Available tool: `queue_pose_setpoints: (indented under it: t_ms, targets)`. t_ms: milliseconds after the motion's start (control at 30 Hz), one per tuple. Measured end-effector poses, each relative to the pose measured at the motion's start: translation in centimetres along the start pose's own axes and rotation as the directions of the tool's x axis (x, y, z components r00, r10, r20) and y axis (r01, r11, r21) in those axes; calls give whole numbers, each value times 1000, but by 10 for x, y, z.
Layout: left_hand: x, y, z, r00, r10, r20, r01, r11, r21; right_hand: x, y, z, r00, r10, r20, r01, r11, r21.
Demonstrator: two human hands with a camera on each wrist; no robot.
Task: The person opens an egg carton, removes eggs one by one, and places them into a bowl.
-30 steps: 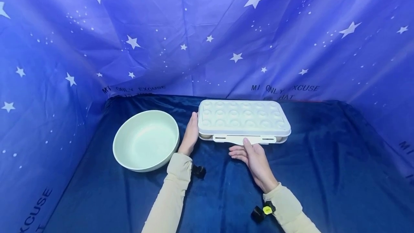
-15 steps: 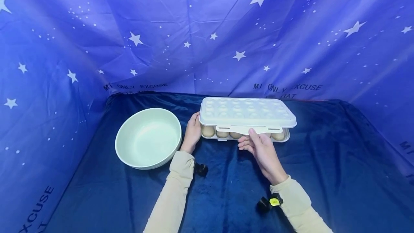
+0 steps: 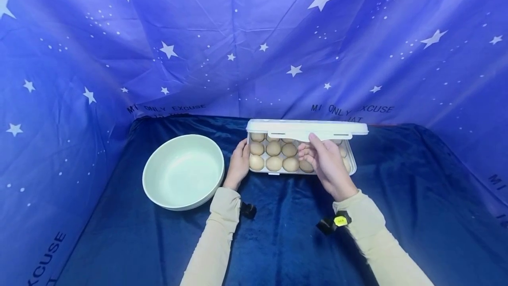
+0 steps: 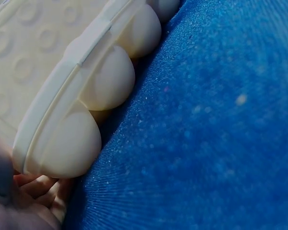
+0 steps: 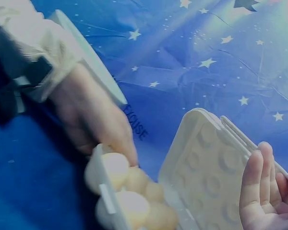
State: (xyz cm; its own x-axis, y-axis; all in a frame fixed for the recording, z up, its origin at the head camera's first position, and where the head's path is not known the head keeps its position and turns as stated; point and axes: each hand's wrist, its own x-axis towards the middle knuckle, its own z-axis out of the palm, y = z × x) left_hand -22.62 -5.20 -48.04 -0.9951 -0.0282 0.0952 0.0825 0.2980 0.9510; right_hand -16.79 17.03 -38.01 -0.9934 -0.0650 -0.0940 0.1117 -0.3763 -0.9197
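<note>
A white egg box has its lid (image 3: 262,125) tilted partway up, with rows of light brown eggs (image 3: 274,163) showing in the tray (image 3: 352,156). The left hand (image 3: 238,164) holds the tray's left end; in the left wrist view the left hand (image 4: 38,203) has its fingers at the corner beneath the box (image 4: 69,143). At the lid's front edge, the right hand (image 3: 331,169) pinches the latch flap between thumb and fingers, over the eggs. The right wrist view shows the right hand (image 5: 264,191) at the edge of the raised lid (image 5: 206,163).
A pale green bowl (image 3: 182,172) sits left of the left hand, its inside bare. Dark blue cloth (image 3: 278,233) covers the table. A blue curtain (image 3: 246,74) with white stars stands behind and at both sides.
The lid has swung from nearly closed to raised, uncovering the eggs. The right hand has moved up and away with the flap, while the left hand has stayed at the box's left end.
</note>
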Motion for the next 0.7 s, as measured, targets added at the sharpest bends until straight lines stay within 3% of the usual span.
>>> queue_pose_setpoints:
  t_ms: [200, 700]
  targets:
    - [-1, 2, 0, 1000, 13, 6, -13, 1000, 3, 23, -15, 2, 1000, 19, -4, -18, 992, 128]
    - [0, 1, 1, 999, -35, 10, 35, 999, 39, 78, -31, 3, 997, -83, 3, 83, 994, 74]
